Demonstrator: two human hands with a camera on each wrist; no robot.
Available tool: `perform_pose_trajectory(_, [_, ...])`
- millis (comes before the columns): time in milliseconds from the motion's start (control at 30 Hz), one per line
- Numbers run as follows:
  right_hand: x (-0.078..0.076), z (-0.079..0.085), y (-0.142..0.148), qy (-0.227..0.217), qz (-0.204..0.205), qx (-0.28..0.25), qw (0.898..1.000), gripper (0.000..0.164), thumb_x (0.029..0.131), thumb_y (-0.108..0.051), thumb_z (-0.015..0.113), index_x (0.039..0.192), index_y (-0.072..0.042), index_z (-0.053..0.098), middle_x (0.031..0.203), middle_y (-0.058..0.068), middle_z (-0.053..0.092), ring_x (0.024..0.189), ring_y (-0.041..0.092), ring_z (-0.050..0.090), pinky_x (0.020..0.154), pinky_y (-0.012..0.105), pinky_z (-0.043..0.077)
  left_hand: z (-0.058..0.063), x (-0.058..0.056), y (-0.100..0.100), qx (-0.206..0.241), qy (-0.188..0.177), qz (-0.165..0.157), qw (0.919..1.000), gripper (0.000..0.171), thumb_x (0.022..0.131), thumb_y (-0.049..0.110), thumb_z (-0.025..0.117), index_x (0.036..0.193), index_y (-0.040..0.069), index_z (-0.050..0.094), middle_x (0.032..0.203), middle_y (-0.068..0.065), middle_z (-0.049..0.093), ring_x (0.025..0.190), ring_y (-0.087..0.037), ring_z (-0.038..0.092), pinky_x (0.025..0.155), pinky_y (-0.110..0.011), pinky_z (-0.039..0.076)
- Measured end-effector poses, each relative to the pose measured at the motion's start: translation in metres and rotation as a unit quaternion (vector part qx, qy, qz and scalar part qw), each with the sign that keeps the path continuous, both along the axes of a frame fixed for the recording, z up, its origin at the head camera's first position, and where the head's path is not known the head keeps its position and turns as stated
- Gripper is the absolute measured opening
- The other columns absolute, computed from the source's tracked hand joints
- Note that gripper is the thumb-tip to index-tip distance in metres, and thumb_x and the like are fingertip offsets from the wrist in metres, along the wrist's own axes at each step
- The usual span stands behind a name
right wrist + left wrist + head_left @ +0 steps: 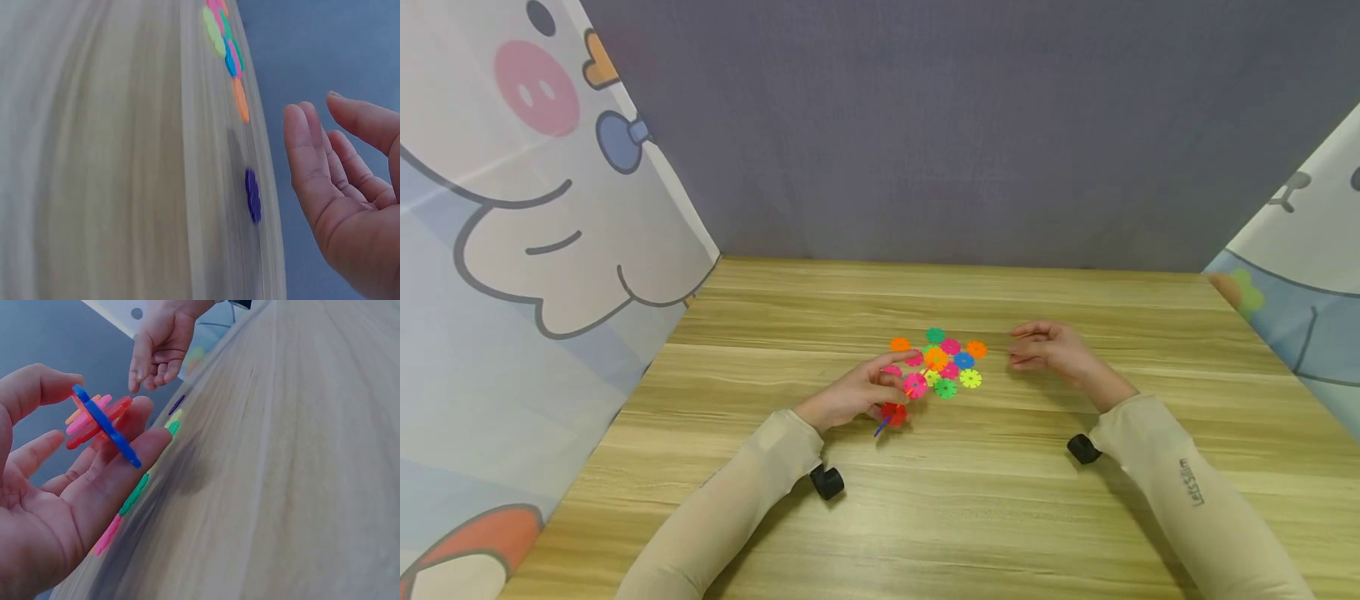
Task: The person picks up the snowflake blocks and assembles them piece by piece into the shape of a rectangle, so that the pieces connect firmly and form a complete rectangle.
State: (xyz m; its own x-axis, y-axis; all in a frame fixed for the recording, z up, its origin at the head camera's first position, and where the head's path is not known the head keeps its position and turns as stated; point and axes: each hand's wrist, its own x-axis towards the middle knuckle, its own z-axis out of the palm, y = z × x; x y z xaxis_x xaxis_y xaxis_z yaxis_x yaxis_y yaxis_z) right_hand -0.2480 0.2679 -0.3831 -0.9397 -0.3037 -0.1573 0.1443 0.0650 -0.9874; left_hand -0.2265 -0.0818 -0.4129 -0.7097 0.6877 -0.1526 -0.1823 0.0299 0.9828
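My left hand point(861, 393) holds a chain of interlocking plastic snowflake discs above the table. In the left wrist view, the thumb and fingers pinch the edges of a blue disc point(107, 427) at the near end. Behind it are a red disc point(81, 436) and pink and orange ones. From above, the chain's pink disc point(915, 385) and orange disc point(936, 359) overlap the loose pieces. Raised over the table on the right, my right hand point(1052, 350) holds nothing, its fingers relaxed. A purple disc point(253, 195) lies beneath it, hidden from the head view.
Several loose snowflake discs lie flat in a cluster mid-table, among them a blue disc point(964, 360), a green disc point(945, 388) and a yellow disc point(971, 378). The wooden table point(1000, 500) meets a grey partition point(925, 167) behind and cartoon-printed curtains point(512, 250) at the sides.
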Motion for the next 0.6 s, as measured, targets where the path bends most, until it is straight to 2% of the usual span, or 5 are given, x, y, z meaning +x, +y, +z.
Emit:
perform_pose_trajectory(200, [-0.004,-0.001,0.009,0.004,-0.012,0.020,1.000,0.046,0.095,0.011,0.057,0.133,0.023,0.036,0.095,0.009,0.068,0.084,0.018,0.070,0.078,0.033,0.060,0.001,0.002,0.000,-0.003,-0.008,0.007,0.9999,0.078,0.091,-0.001,0.061,0.158,0.024,0.030,0.096,-0.006,0.051,0.080,-0.026,0.072,0.065,-0.035,0.060])
perform_pose_trajectory(433, [-0.007,-0.003,0.014,0.020,-0.023,0.112,0.993,0.051,0.094,0.003,0.063,0.135,0.022,0.038,0.095,0.007,0.067,0.077,0.015,0.069,0.072,0.030,0.060,0.002,0.004,-0.002,0.018,-0.026,-0.008,0.9994,0.088,0.090,-0.007,0.058,0.160,0.030,0.019,0.097,-0.011,0.051,0.089,-0.038,0.072,0.068,-0.043,0.061])
perform_pose_trajectory(600, [-0.009,-0.005,0.019,0.021,-0.017,0.171,0.985,0.052,0.092,0.000,0.067,0.133,0.020,0.041,0.094,0.009,0.063,0.070,0.015,0.066,0.066,0.031,0.060,0.004,0.005,-0.002,0.019,-0.034,-0.019,0.9991,0.092,0.090,-0.009,0.057,0.161,0.030,0.013,0.099,-0.010,0.045,0.101,-0.037,0.069,0.057,-0.030,0.055])
